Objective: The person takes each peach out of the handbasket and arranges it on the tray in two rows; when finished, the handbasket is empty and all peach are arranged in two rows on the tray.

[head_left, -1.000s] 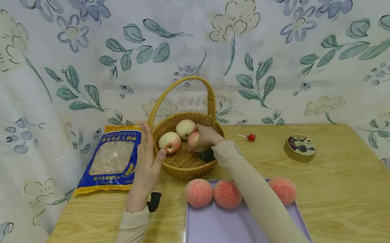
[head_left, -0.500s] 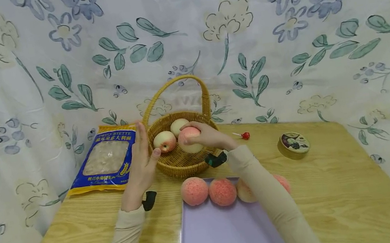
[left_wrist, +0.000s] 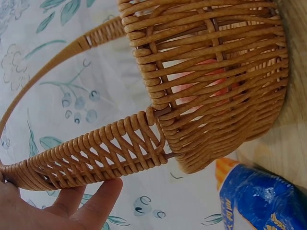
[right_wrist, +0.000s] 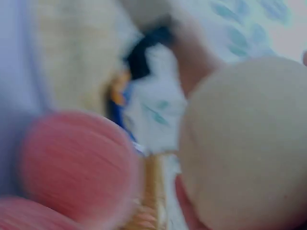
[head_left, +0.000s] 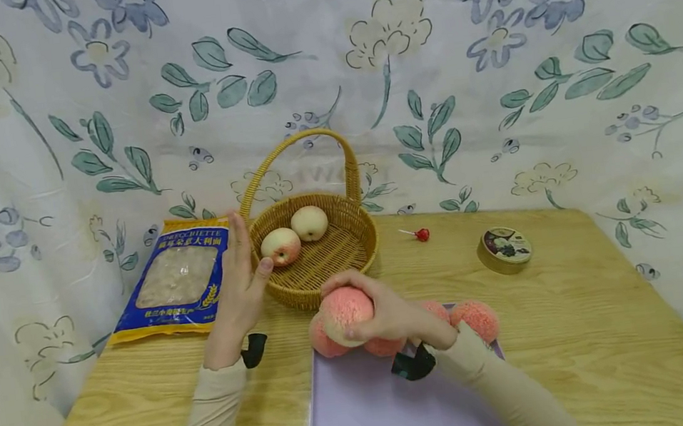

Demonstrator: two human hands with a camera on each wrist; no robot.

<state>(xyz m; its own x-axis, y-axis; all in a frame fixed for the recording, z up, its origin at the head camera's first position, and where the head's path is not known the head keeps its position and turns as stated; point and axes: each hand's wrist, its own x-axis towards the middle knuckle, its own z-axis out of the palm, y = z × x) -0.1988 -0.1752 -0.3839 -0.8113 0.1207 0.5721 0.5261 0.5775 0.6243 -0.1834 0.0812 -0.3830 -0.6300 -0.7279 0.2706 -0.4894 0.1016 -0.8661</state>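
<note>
My right hand [head_left: 387,311] grips a pink-and-cream peach [head_left: 347,315] over the far edge of a lilac tray [head_left: 381,416]. In the right wrist view, the peach's pale side [right_wrist: 249,143] is large. Several pink peaches line the tray's far edge, among them one peach [head_left: 476,319] at the right. Behind the tray stands a wicker basket [head_left: 347,252] with two pale peaches inside, the nearer one [head_left: 281,247] blushed red. My left hand [head_left: 238,306] is upright at the basket's left side, fingers straight. Its fingertips [left_wrist: 108,194] touch the basket handle [left_wrist: 91,158].
A blue-and-yellow orecchiette bag [head_left: 172,278] lies left of the basket, partly behind my left hand. A red lollipop [head_left: 422,235] and a round tin [head_left: 505,250] are to the right. A floral curtain [head_left: 469,102] hangs behind the wooden table [head_left: 591,338].
My right hand lifted the peach out of the basket and brought it forward over the tray's far edge. The left hand stays at the basket. The head view shifted slightly.
</note>
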